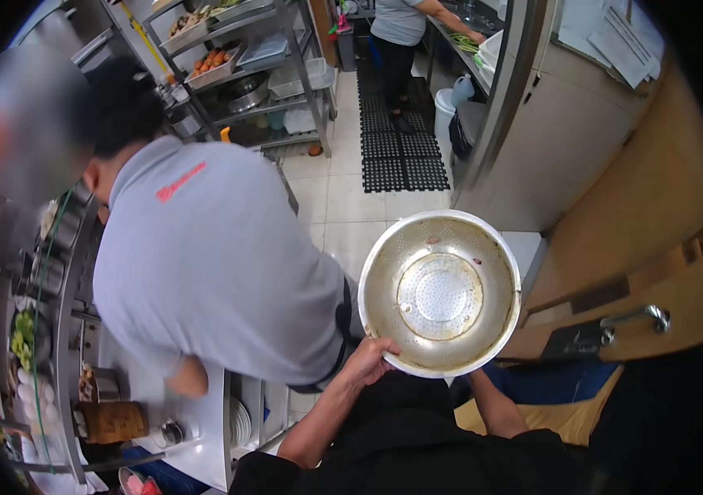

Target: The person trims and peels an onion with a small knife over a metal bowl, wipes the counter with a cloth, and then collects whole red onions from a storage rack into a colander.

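A round perforated metal colander (440,296) is held out in front of my body, its open side facing up. A few small reddish scraps cling to its inner wall. My left hand (369,360) grips the near left part of the rim, thumb over the edge. On the near right side my right forearm reaches under the colander, and the right hand itself is hidden behind the bowl.
Close on the left, a co-worker in a grey shirt (211,256) leans over a steel counter (203,429). Metal shelves (273,103) with trays stand ahead. Another person (399,33) is at a sink beyond a black floor mat (401,148). A wooden door (632,247) is on the right.
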### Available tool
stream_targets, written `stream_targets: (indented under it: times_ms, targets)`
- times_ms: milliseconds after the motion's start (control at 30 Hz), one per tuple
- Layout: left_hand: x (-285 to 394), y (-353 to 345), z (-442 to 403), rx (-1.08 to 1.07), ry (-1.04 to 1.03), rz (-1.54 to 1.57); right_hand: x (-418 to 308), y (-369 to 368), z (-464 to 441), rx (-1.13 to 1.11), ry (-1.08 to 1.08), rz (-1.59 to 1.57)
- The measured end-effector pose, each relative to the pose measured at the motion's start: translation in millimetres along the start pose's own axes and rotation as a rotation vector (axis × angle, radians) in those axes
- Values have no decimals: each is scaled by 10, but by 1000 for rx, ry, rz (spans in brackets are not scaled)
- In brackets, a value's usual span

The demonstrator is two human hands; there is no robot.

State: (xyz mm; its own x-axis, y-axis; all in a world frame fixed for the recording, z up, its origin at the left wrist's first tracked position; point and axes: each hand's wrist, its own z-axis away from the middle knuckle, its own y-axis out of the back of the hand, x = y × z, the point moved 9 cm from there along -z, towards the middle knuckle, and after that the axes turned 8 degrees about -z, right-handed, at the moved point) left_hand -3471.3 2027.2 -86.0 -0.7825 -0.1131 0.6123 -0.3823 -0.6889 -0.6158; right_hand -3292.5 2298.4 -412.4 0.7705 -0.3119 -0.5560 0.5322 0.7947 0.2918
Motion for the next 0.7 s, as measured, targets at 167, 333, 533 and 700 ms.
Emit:
stream_targets:
  times_ms: [167, 333, 533, 700]
  targets:
    - [707, 104, -809, 236, -43, -138, 1391, 653, -17, 308, -389, -93]
    - [1054, 601, -1349, 420, -80, -57, 772, 875, -291, 88, -538, 57]
    - [1421, 816, -1396, 490, -195, 297, -1999, 698, -2028, 84, -66, 296]
    - [1716, 892, -1734, 495, -312, 470, -4726, -664, -2841, -87, 262, 215]
